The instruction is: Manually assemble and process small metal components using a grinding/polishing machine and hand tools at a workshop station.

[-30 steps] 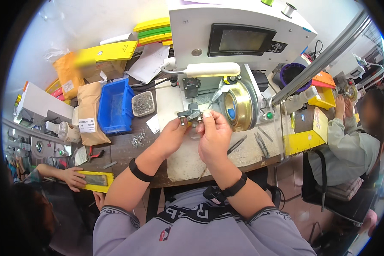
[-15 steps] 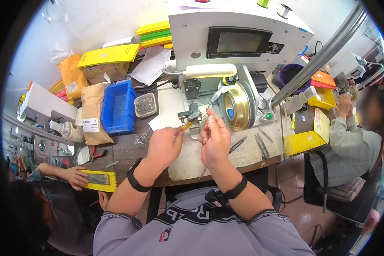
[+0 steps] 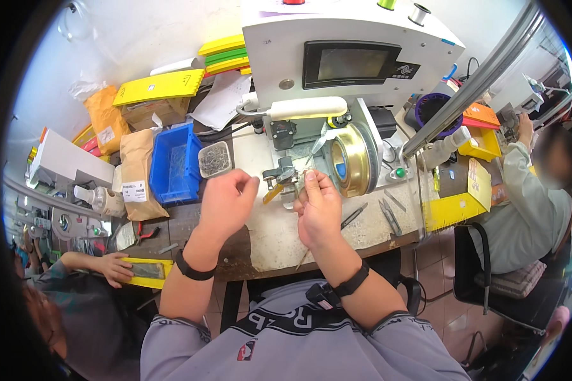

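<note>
— Yellow strip [image 3: 272, 193], where does it sit?
— Just in front of the white machine [image 3: 349, 57], under its small grey clamp [image 3: 281, 174], angled down toward the left hand [image 3: 225, 203].
— And the hands?
— Left hand hangs loosely curled beside the strip, gripping nothing. Right hand [image 3: 318, 209] pinches something tiny at the clamp; what, I cannot tell.
— Left of the machine?
— A blue bin [image 3: 175, 165] and a tray of small metal parts [image 3: 214, 159].

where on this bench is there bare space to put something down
One bare patch lies on the pale mat, between the left hand and right hand. Another lies right of the right hand, before the pliers. It is crowded left, around the blue bin and brown bags.
</note>
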### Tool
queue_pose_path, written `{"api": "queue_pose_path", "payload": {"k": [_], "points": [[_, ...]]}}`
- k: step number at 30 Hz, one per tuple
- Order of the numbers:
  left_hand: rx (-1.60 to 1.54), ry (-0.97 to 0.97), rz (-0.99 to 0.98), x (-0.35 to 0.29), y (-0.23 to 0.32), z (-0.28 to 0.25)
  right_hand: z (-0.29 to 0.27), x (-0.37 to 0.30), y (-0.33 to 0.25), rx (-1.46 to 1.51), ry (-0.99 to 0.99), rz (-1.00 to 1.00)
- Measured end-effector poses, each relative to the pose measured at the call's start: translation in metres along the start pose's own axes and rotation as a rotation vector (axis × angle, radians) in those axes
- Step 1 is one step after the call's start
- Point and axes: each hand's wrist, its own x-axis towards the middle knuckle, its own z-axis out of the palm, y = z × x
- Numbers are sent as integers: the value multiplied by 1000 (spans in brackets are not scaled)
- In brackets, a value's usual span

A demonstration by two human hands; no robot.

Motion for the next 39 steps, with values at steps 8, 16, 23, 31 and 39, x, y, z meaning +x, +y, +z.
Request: {"api": "queue_pose_path", "payload": {"k": [8, 16, 23, 31, 39], "points": [[-138, 16, 425, 34, 27, -6, 7, 10, -8, 52, -15, 93], [-16, -262, 761, 75, 43, -7, 17, 20, -16, -15, -64, 146], [-10, -265, 652, 66, 42, -10, 12, 13, -18, 79, -17, 209], [-304, -208, 471, 25, 37, 3, 5, -20, -26, 150, -59, 164], [-143, -23, 571, 15, 42, 19, -1, -11, -35, 347, -197, 418]]}}
